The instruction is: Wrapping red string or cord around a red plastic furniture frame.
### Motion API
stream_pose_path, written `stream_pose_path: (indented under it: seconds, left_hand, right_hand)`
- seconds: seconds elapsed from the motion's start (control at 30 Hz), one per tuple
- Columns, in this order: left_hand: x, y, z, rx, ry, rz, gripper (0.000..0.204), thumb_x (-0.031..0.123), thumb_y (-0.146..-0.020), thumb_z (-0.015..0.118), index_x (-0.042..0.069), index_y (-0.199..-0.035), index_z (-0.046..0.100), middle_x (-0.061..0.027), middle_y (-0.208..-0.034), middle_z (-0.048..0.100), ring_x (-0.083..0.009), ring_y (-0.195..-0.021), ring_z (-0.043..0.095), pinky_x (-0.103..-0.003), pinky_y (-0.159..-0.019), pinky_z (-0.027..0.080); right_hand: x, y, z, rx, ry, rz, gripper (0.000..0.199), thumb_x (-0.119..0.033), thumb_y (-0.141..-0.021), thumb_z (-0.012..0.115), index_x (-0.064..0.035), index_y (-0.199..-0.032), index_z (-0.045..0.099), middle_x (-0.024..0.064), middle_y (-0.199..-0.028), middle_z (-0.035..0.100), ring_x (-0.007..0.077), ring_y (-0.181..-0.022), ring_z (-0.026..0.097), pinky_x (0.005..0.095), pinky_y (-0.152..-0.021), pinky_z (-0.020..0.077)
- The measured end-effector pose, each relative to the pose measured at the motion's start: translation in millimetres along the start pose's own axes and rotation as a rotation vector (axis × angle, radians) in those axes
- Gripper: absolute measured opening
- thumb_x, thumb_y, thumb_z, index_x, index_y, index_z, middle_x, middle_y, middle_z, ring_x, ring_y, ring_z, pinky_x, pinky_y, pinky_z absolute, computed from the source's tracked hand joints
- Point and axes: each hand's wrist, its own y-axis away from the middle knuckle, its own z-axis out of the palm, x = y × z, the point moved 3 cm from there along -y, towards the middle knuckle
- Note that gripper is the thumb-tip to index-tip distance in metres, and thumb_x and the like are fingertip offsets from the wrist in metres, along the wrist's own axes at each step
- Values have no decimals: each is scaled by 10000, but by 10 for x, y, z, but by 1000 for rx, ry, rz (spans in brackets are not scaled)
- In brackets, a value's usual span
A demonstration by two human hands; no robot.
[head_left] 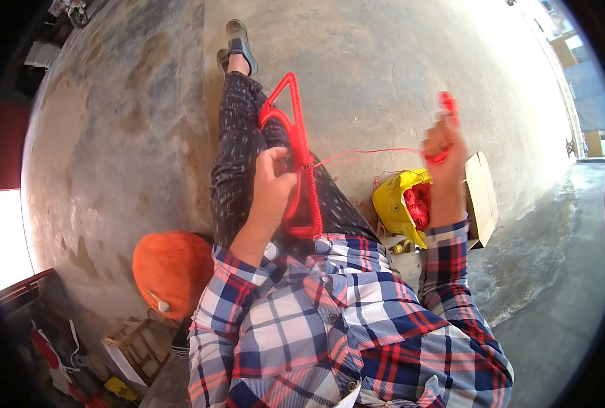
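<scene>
A red wire-like frame (305, 136) with an arched inner piece lies over my legs, its long side looking closely wrapped in red cord. My left hand (272, 182) is closed on the frame's inner side, fingers curled and thumb toward the wrapped bar. Out to the right, my raised right hand (445, 146), blurred by motion, grips a small bundle of red cord (448, 103). A taut red strand (370, 150) runs from the wrapped bar to that hand. Below the right hand, a yellow bag (389, 200) stands open with more red cord (417, 206) inside.
A cardboard box (482, 197) sits beside the yellow bag, partly behind my right forearm. To my left is a round orange cushion-like thing (170, 268), with a small wooden stool (136, 350) below it. Concrete floor (357, 61) stretches ahead.
</scene>
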Motion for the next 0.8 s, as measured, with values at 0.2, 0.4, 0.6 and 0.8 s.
stream_pose_path:
  seconds: [0.2,0.4,0.6,0.8]
  left_hand:
    - [-108,-16,178,-97,250,-169,468,21,-774,460,-16,-1241,457,-89,-1145,522,-161,-1010,504,-283,-947,403]
    - [-93,24,215,-197,578,-483,292,35,-859,417,8,-1122,541,-73,-925,608,-155,-763,565,-271,-707,466]
    - [-164,-13,206,-262,761,-480,227,43,-860,454,38,-1044,586,-34,-738,557,-143,-627,494,-266,-606,423]
    - [-117,7,196,-236,841,-516,200,44,-836,481,54,-997,600,-26,-689,538,-146,-608,493,-266,-590,416]
  right_hand:
    - [1411,516,807,-118,459,601,418,-273,-962,548,-68,-1324,505,-78,-570,431,40,-425,342,229,-375,269]
    - [1064,191,752,-173,342,412,215,-248,-942,599,-57,-1039,610,-61,-576,427,38,-461,363,217,-410,280]
    - [574,335,765,-152,377,283,154,-179,-912,637,-92,-835,537,-57,-582,412,43,-471,347,231,-435,250]
    - [649,722,405,-64,380,304,191,-155,-901,646,-100,-779,509,-56,-600,424,49,-479,358,228,-446,265]
